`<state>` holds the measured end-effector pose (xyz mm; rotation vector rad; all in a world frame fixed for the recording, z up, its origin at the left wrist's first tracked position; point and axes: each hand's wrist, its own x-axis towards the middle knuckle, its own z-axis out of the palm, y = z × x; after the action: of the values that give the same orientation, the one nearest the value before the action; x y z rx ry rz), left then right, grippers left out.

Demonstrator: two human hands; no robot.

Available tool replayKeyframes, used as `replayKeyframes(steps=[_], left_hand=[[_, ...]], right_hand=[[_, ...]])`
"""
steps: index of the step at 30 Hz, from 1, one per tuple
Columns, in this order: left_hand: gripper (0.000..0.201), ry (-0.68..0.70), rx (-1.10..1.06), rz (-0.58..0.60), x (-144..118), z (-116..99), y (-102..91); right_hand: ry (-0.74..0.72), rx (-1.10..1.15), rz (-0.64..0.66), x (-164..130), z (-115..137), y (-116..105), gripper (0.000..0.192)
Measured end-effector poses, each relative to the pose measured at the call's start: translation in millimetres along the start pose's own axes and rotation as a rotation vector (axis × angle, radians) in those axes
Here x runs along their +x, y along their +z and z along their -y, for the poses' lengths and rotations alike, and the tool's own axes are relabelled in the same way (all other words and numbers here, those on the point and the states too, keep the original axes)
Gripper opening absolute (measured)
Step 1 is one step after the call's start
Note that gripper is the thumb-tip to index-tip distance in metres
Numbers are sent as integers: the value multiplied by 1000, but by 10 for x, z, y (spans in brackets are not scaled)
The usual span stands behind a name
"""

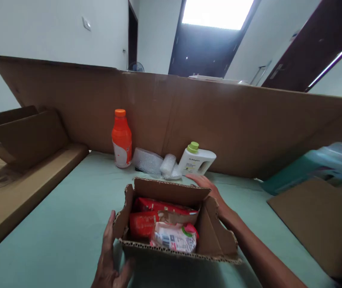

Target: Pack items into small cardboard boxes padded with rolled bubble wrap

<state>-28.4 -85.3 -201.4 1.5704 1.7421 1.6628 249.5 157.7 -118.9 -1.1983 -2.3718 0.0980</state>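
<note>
An open cardboard box [223,236] with rough-cut edges stands in front of me. Inside lie red packets [142,225] and a white-and-pink pack [175,237] with printed text. My left hand [108,260] is at the box's left front corner, fingers stretched up along the side and thumb apart, slightly blurred. Behind the box's back right edge, my right hand [205,186] reaches out with its fingers extended, partly hidden by the arm's angle. Just beyond it stands a white bottle [193,163] with a green cap. Rolled bubble wrap [168,166] lies left of that bottle.
An orange bottle [122,140] stands at the back left against a tall cardboard panel [233,128]. More cardboard boxes [30,136] are on the left. At the right are a tilted teal container [299,168] and a cardboard flap [315,224]. A pale green cloth [66,224] covers the surface.
</note>
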Motion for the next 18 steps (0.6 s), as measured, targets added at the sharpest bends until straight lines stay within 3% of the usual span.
replayKeyframes(steps=[3, 5, 7, 9, 11, 13, 15, 18], left_hand=[[75, -40, 34, -3, 50, -22, 42], [72, -24, 56, 6, 59, -6, 47], [69, -13, 56, 20, 54, 8, 42], [69, -32, 42, 34, 46, 13, 31], [71, -54, 7, 59, 42, 29, 13], [72, -59, -36, 84, 51, 81, -15], [73, -36, -70, 101, 82, 159, -60], [79, 12, -98, 79, 155, 216, -163]], right_hand=[[-52, -54, -4, 714, 126, 333, 55], [-68, -48, -21, 1011, 183, 508, 47], [-70, -37, -70, 1128, 212, 541, 35], [-34, -29, -170, 1047, 215, 394, 28], [37, -32, -304, 764, 198, 97, 26], [137, -46, -438, 298, 176, -265, 29], [283, -36, -549, -295, 181, -590, 35], [569, 265, -647, -1239, 321, -841, 39]])
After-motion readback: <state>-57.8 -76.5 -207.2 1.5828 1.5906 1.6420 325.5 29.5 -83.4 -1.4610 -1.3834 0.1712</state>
